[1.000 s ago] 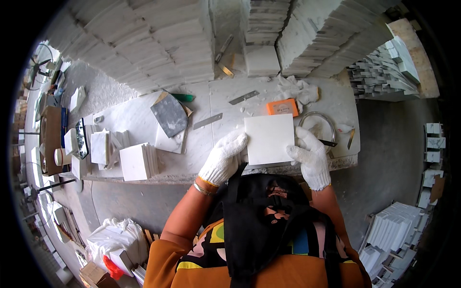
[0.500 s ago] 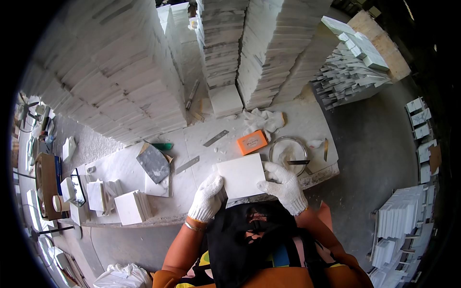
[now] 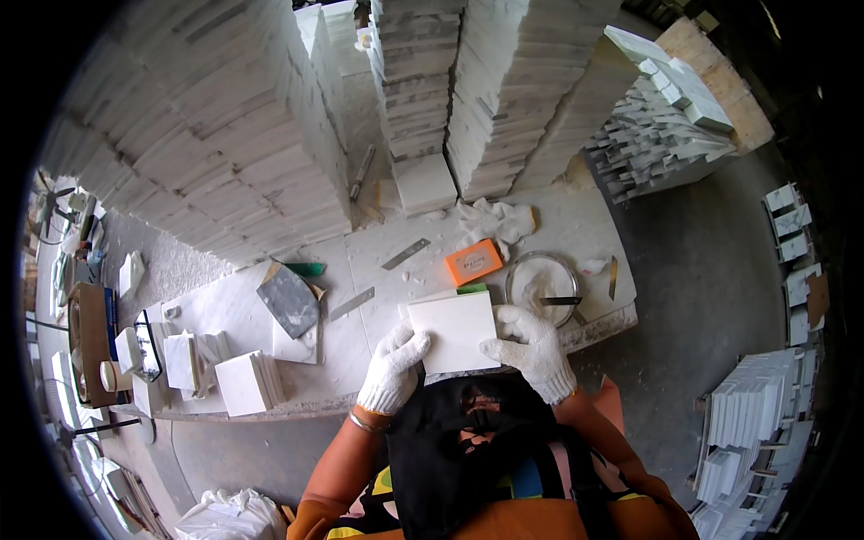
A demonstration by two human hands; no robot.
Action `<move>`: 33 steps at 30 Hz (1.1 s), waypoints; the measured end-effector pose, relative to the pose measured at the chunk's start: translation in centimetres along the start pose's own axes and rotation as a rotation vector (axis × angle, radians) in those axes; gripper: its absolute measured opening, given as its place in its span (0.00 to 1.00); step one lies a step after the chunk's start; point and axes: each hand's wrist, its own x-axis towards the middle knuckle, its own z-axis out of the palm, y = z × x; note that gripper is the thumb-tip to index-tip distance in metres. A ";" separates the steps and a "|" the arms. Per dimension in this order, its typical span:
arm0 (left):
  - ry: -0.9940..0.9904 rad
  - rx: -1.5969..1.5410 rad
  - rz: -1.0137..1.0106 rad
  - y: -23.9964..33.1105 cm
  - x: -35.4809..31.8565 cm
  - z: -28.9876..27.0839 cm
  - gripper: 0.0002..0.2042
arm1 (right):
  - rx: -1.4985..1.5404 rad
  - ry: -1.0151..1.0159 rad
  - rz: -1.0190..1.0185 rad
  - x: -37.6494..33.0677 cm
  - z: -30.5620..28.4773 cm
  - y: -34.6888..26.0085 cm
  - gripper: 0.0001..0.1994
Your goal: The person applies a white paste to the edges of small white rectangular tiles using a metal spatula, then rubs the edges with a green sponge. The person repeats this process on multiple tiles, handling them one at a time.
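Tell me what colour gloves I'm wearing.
Your gloves are white, best seen in the head view.

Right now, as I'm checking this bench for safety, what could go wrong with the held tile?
The white tile, held at its sides by the left hand and right hand, might slip near the table edge and chip. It could also knock the orange box just beyond. The tall stacks might topple if bumped.

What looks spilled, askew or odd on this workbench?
Small white crumbs lie near the farther grey metal strip, like unswept debris; the crumpled white cloth beyond the orange rectangular box looks dropped, not folded.
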 end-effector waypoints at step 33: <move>0.010 -0.037 -0.076 -1.1 0.1 -0.8 0.24 | 0.116 0.004 0.023 1.1 -0.3 -3.8 0.14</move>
